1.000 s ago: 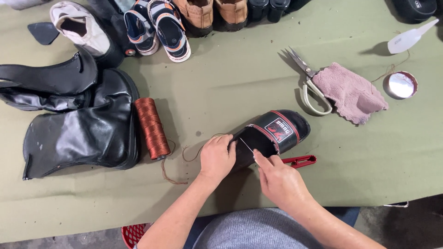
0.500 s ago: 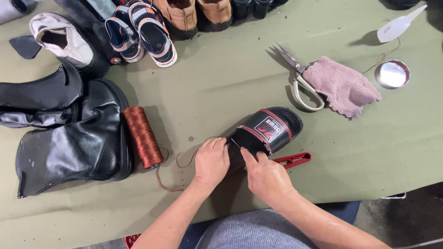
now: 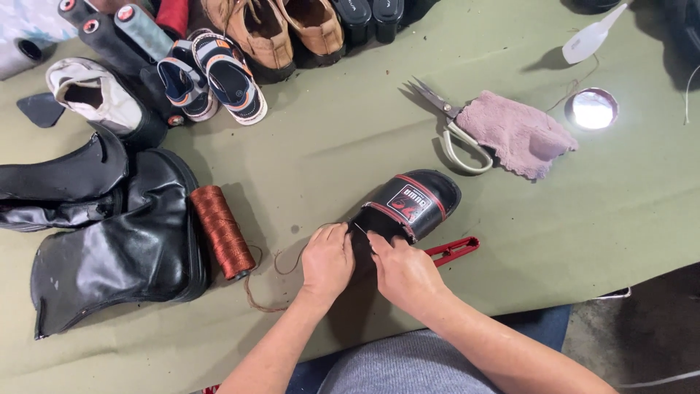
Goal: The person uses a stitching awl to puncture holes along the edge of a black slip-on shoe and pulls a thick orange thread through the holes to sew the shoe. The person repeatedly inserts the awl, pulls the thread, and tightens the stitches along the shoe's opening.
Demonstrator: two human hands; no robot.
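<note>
One label only: a printed patch (image 3: 405,203) on the strap of the black slide sandal (image 3: 426,195), near the table's (image 3: 328,153) front edge. Roughly rectangular, black ground with red and white marks, set between two red-and-white stripes running across the strap. No packages, signs or screens showed anywhere else on the table

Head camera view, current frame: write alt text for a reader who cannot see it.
Both bare hands, left hand and right hand, press on a black slide sandal with a red-trimmed strap on an olive-green cloth table. A spool of rust-brown thread and black leather boots lie left; scissors and a pink cloth lie beyond.
</note>
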